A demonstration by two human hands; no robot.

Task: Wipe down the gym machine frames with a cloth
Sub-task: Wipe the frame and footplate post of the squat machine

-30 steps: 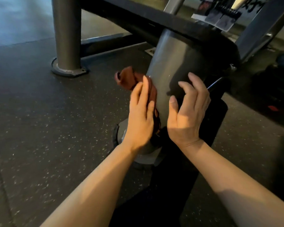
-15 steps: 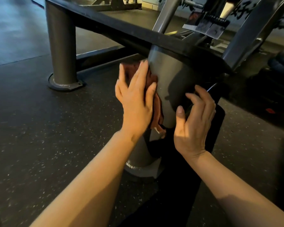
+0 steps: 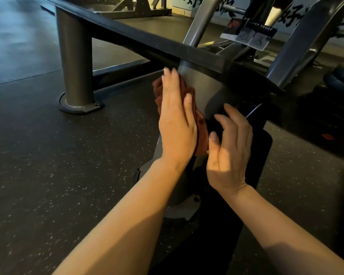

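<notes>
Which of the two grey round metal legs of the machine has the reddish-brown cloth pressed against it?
The near grey metal leg, directly before the person: the left hand presses the reddish-brown cloth flat against it. The far leg stands untouched.

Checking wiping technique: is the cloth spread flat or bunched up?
Bunched up. The reddish cloth shows in crumpled folds around the left hand, which presses it with straight fingers against the grey post.

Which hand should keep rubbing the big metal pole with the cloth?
The left hand. Its flat fingers already press the red cloth against the gray pole. The right hand holds nothing and sits beside the pole with loosely curled fingers, so it would probably have to take the cloth first.
</notes>
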